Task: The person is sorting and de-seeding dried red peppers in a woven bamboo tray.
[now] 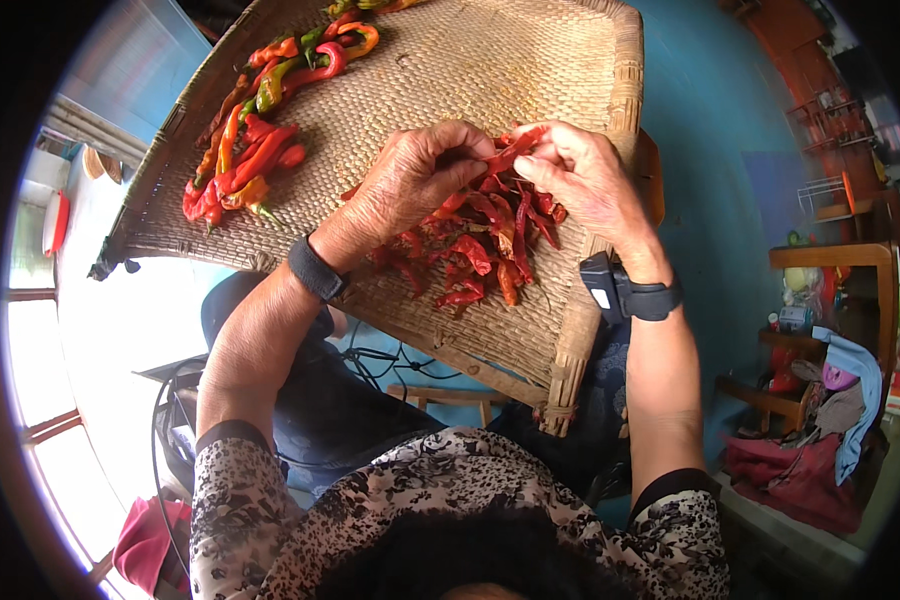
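Above a heap of torn red chilli pieces, both of my hands pinch one red chilli pepper stretched between them. My left hand grips its near-left end with thumb and forefinger. At the other end, the fingers of my right hand are closed on it, hiding part of the pepper. The heap lies on a woven tray beneath my hands. Toward the tray's left side sits a row of whole peppers, red, orange and green.
The tray's thick bound rim runs close by my right wrist. Dark cables hang below the near edge. A wooden chair piled with clothes stands at the right; a pink cloth lies at lower left.
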A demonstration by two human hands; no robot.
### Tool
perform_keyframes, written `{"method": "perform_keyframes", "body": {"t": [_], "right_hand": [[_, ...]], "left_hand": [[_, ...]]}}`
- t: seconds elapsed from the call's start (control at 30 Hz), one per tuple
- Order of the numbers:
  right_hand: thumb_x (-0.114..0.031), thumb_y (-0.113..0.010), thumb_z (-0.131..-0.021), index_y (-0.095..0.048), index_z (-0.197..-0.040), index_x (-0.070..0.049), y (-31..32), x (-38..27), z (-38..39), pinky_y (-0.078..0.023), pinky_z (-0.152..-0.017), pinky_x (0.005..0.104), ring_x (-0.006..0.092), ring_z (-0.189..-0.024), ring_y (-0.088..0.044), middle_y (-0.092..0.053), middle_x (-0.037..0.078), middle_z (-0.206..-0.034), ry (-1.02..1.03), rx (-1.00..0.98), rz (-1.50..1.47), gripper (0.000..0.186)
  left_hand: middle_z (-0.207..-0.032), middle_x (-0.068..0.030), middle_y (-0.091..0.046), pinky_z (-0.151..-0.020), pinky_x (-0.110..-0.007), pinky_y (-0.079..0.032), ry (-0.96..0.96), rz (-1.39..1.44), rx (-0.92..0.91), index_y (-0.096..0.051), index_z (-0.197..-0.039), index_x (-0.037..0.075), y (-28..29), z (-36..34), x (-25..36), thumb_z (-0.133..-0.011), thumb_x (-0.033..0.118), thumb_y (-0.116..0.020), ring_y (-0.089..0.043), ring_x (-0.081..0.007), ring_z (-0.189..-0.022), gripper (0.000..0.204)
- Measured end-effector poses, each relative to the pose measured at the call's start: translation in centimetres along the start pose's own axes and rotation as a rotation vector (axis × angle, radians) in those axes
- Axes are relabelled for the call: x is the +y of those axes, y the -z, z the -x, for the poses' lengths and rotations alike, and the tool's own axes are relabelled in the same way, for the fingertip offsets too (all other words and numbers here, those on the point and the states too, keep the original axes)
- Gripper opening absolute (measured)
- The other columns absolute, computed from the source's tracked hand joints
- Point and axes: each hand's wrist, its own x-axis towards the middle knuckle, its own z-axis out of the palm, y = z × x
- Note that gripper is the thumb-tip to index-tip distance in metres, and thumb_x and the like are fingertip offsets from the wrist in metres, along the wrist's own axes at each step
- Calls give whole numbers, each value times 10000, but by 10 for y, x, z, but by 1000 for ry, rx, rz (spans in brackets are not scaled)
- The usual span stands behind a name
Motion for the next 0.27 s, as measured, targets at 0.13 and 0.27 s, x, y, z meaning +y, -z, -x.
{"method": "perform_keyframes", "body": {"t": [0.13, 0.27], "right_hand": [[-165, -644, -891, -639, -938, -2, -7, -3, -5, -452, -575, 231, 68, -624, -546, -626, 21, -702, 78, 56, -13, 169], [-191, -615, -918, -662, -1013, -94, 8, -2, -3, -536, -640, 265, 123, -664, -611, -677, 38, -772, 68, 194, -71, 143]], "left_hand": [[-968, -39, -670, -826, -259, -521, 129, 91, -81, -618, -1020, 30, 2, 0, 1, -902, 41, -614, -634, -110, -925, 119], [-987, -57, -675, -855, -260, -522, 177, 74, -68, -625, -1028, 37, 9, -1, -1, -921, 22, -581, -640, -112, -929, 117]]}}
